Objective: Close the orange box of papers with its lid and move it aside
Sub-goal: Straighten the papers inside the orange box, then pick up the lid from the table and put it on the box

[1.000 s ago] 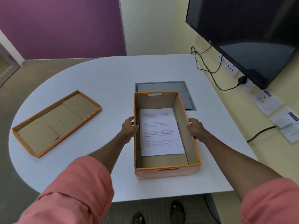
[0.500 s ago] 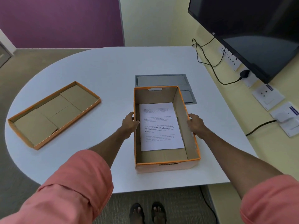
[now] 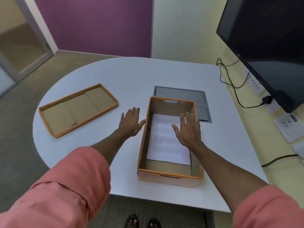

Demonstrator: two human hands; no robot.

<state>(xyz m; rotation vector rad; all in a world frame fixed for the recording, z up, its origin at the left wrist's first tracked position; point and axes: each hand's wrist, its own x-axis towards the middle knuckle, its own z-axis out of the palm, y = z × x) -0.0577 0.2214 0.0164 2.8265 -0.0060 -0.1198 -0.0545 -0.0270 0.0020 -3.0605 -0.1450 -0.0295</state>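
Observation:
The orange box (image 3: pixel 169 179) stands open near the table's front edge, with white printed papers (image 3: pixel 164 145) lying flat on its bottom. Its lid (image 3: pixel 77 109) lies upside down on the left of the table, brown inside facing up, apart from the box. My left hand (image 3: pixel 130 122) hovers open just left of the box's left wall, fingers spread. My right hand (image 3: pixel 189 130) is raised over the box's right side, fingers apart, holding nothing and covering part of the papers.
A grey cable hatch (image 3: pixel 181 94) is set into the white table (image 3: pixel 148 74) behind the box. A black monitor (image 3: pixel 271 46) hangs on the right wall with sockets (image 3: pixel 287 127) and black cables (image 3: pixel 230 79) below it. My feet show under the table's front edge.
Both hands have let go of the box's side walls and lifted with fingers spread; the right hand has moved over the box. The view has swung to the left.

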